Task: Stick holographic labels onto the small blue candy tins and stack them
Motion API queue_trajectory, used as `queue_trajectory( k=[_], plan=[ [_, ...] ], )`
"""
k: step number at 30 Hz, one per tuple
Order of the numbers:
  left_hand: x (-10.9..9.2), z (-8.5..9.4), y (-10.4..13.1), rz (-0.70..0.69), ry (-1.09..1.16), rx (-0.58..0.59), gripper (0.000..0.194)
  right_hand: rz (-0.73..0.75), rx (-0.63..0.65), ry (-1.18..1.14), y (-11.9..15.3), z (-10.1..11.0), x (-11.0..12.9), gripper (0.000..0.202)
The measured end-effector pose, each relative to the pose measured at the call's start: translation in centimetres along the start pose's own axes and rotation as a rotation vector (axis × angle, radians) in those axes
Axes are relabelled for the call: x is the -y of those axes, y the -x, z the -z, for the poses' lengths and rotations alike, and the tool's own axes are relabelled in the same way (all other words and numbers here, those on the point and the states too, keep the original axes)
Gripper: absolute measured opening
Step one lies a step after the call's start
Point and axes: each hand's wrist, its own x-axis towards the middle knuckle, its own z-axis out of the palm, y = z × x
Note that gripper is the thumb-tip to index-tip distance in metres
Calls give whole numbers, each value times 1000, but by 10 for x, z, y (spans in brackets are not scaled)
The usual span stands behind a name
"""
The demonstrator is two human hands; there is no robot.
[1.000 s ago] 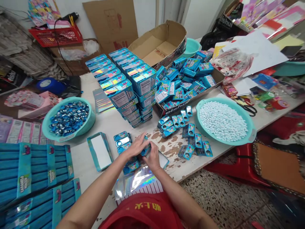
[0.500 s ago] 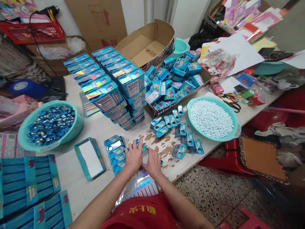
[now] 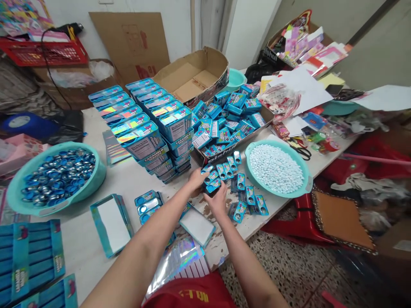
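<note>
My left hand point(image 3: 195, 179) and my right hand point(image 3: 218, 200) are at opposite ends of a short row of small blue candy boxes point(image 3: 212, 185), fingers closed against them. The boxes have round holes in their tops. Nearer me lies a shallow open blue tray point(image 3: 197, 224) with a white bottom, tilted at an angle on the table. Left of it, partly behind my left forearm, is another row of small blue boxes point(image 3: 148, 199) with round lids. More small holed boxes point(image 3: 239, 211) stand to the right of my right hand.
Stacked blue display boxes point(image 3: 138, 128) rise behind my left arm. A carton point(image 3: 224, 156) holds many candy boxes. One turquoise basin point(image 3: 308, 184) contains white candies, another point(image 3: 99, 171) blue and silver lids. A white-bottomed tray point(image 3: 111, 226) and a holographic sheet point(image 3: 180, 256) lie nearby.
Both hands have left the nearer tray, which now shows uncovered, and have moved forward and right to the short row of holed boxes. The camera view has shifted slightly.
</note>
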Motion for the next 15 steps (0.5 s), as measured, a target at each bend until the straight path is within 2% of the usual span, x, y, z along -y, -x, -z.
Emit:
queue_trajectory(
  k=[3,6,9,12,15],
  plan=[
    [1,-1,-15,-31,-36,52,41,-38,-50,-6,-3,-11,-6,79],
    [14,11,-10,-154,-207,51,39,-54,-96,27,8,-8,-9,78],
    [24,19,3,-174,-375,61,41,26,-77,35,26,10,-6,74],
    [26,15,15,-159,-498,58,46,136,-60,3,47,35,5,73],
    [24,10,23,-142,-572,66,47,245,125,-56,69,51,17,75]
  ],
)
